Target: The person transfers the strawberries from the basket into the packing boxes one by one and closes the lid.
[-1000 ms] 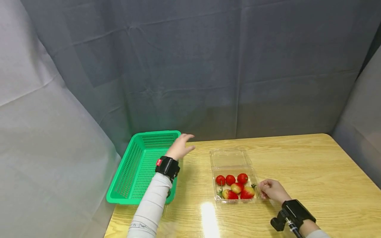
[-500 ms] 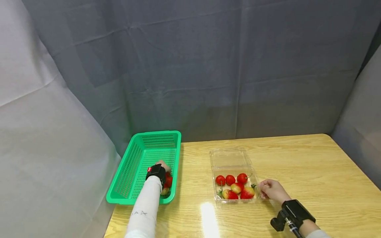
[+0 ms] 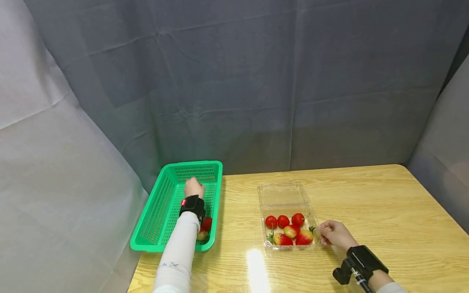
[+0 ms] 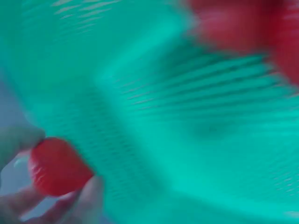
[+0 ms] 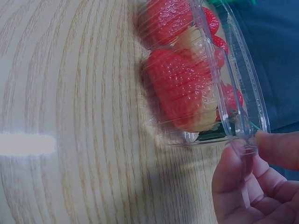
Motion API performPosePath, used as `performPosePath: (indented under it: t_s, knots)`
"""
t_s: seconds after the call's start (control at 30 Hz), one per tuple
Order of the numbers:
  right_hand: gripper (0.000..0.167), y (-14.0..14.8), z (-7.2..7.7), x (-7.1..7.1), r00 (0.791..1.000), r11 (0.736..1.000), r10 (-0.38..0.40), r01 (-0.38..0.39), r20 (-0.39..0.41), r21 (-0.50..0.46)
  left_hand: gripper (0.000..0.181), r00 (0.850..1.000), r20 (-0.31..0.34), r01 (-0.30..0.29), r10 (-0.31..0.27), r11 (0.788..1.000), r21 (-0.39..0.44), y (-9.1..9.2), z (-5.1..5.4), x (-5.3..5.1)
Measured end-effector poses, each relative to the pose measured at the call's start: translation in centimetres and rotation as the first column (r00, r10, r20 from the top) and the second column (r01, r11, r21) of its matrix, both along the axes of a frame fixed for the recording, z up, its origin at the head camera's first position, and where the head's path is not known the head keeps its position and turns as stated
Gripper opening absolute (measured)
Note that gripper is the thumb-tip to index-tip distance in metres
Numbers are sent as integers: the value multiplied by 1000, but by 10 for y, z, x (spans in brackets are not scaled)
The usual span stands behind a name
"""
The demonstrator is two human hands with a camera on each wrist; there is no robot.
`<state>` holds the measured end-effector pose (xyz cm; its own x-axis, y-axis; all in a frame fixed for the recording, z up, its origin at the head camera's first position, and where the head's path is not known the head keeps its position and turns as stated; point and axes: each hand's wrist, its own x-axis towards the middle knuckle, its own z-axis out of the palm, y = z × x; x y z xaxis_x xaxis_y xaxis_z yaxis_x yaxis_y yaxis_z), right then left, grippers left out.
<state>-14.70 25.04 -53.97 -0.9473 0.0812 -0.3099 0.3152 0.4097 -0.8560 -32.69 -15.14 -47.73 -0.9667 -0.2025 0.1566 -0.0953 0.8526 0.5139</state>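
Note:
My left hand [image 3: 194, 188] is over the far half of the green basket [image 3: 139, 240]. In the left wrist view its thumb and fingers pinch a red strawberry [image 4: 58, 167]; the head view hides this fruit behind the hand. More red fruit [image 3: 207, 224] lies at the basket's near right corner, partly covered by my wrist. With thumb and finger, my right hand [image 3: 335, 235] pinches the right rim of a clear plastic clamshell box [image 5: 240, 135]. Strawberries [image 3: 304, 237] lie at the near side of this box, and smaller round red fruits [image 3: 283, 221] sit in a row behind them.
The box's clear lid [image 3: 282, 193] lies folded back toward the far side. A wooden table [image 3: 373, 203] carries the box and basket. Grey cloth [image 3: 234, 93] hangs behind, and pale cloth [image 3: 66, 183] borders the left side.
My left hand went from above the basket's right rim down into the near right corner, then moved toward the far end with a strawberry. My right hand stays at the box rim.

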Motion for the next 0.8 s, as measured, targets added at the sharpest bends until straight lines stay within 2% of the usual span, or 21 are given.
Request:
performPosePath:
  t_s: [0.03, 0.07, 0.1, 0.17, 0.23, 0.3, 0.33, 0.4, 0.43, 0.5, 0.6, 0.67, 0.7, 0.8]
  knots:
    - [19, 0, 0, 0, 1000, 1000, -3, 3, 3, 1, 24, 995, -100, 6, -3, 1000, 27, 9, 14, 0]
    - [19, 0, 0, 1, 1000, 1000, -5, 5, 5, 6, 25, 982, -190, 30, -21, 999, 43, 20, 27, 0]
    - [18, 1, 1, 1, 1000, 1000, -9, 9, 9, 7, 26, 959, -279, 70, -52, 996, 52, 32, 39, 1]
    - [18, 2, 0, 1, 1000, 1000, -9, 9, 8, 13, 29, 909, -393, 177, -138, 982, 65, 61, 59, 8]
    - [19, 2, 0, 2, 1000, 1000, -7, 7, 3, 17, 29, 853, -462, 308, -242, 949, 71, 91, 73, 19]
    - [20, 3, 0, 1, 1000, 1000, 2, -2, 1, 18, 28, 795, -488, 440, -359, 896, 58, 119, 76, 34]
    - [20, 3, 0, 1, 1000, 1000, 7, -7, 0, 22, 28, 770, -481, 500, -418, 865, 49, 131, 74, 42]
    - [20, 2, 0, 1, 1000, 1000, 10, -10, 4, 21, 29, 725, -435, 602, -534, 799, 23, 154, 65, 57]
    - [20, 2, 0, 0, 1000, 1000, 6, -6, 8, 22, 30, 710, -394, 637, -584, 771, 6, 163, 57, 65]
    - [20, 1, 0, 0, 1000, 1000, 2, -3, 10, 28, 31, 684, -286, 689, -671, 723, -48, 179, 38, 80]
    - [21, 1, 1, -1, 1000, 1000, 7, -7, 2, 30, 33, 658, -125, 725, -742, 670, -158, 194, 4, 98]
    - [21, 1, 2, -2, 1000, 1000, 9, -9, -1, 25, 33, 659, -47, 718, -751, 646, -258, 200, -19, 107]
    - [21, 1, 2, -2, 1000, 1000, 12, -11, -2, 21, 33, 666, -21, 708, -746, 640, -299, 202, -30, 111]
    - [21, 0, 3, -3, 1000, 1000, 6, -6, 2, 17, 31, 709, 18, 652, -705, 646, -397, 207, -56, 118]
